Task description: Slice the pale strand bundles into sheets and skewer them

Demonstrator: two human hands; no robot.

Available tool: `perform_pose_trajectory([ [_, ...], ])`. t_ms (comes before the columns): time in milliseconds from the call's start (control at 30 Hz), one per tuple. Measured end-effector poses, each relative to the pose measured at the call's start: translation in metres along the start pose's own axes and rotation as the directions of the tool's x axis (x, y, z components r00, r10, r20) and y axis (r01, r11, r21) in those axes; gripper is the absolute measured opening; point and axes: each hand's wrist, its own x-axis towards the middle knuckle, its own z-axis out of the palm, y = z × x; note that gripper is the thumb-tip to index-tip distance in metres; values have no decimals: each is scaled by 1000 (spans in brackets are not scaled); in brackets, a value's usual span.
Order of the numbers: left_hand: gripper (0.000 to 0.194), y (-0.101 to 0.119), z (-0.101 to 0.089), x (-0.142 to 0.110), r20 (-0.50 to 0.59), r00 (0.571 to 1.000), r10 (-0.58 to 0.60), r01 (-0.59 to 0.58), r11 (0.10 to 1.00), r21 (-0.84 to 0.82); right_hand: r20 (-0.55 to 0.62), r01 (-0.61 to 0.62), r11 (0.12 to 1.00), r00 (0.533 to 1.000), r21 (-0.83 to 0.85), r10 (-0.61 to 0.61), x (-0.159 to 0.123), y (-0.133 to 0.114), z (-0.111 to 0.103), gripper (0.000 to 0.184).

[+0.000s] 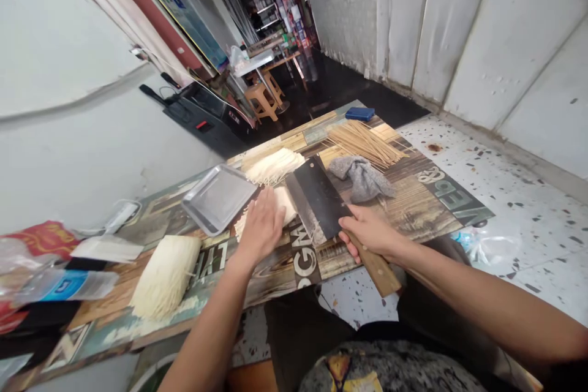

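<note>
At the far left of the low wooden worktop (pixel 427 202), printed with letters, lie a red printed packet (pixel 43 236) and a clear plastic bottle with a blue label (pixel 64 285), on its side. Next to them sits a flat white wrapper (pixel 108 249), and in front of it a thick bundle of pale cream-coloured thin strips (pixel 165 275) rests near the worktop's near edge. Further right, a shallow rectangular metal tray (pixel 218 198) stands just beside the left hand (pixel 261 226). That hand lies flat, fingers together and stretched out, pressing down on a small pile of pale thin strips (pixel 287 203); its grip is open, closed around nothing. Behind it lies another fan of the same pale strips (pixel 274 165). Touching the small pile on its right is the broad dark blade of a cleaver with a wooden handle (pixel 316 199). The right hand (pixel 367 231) has its grip closed firmly around that handle, which sticks out past the worktop's edge. Beyond the blade lie a crumpled grey cloth (pixel 362 176), a heap of tan bamboo sticks (pixel 362 142) and a small blue block (pixel 359 113).
</note>
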Motion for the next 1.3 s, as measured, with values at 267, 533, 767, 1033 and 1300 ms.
perform_pose_trajectory([
  [267,65,17,7,4,-6,999,-33,34,999,18,-4,-23,999,1000,-35,23,6,-1,3,11],
  [533,63,15,18,7,-22,999,-27,27,999,-27,72,23,1000,997,4,-23,15,6,-9,8],
  [767,64,8,17,11,29,1000,-5,7,998,-61,78,31,999,996,4,-32,18,6,-8,8],
  [1033,63,7,18,11,28,1000,8,-7,999,-38,64,-84,995,994,-44,87,17,2,-7,15],
  [1300,63,7,18,11,20,1000,18,-17,999,-40,52,-110,993,992,-52,113,15,-1,-4,18],
])
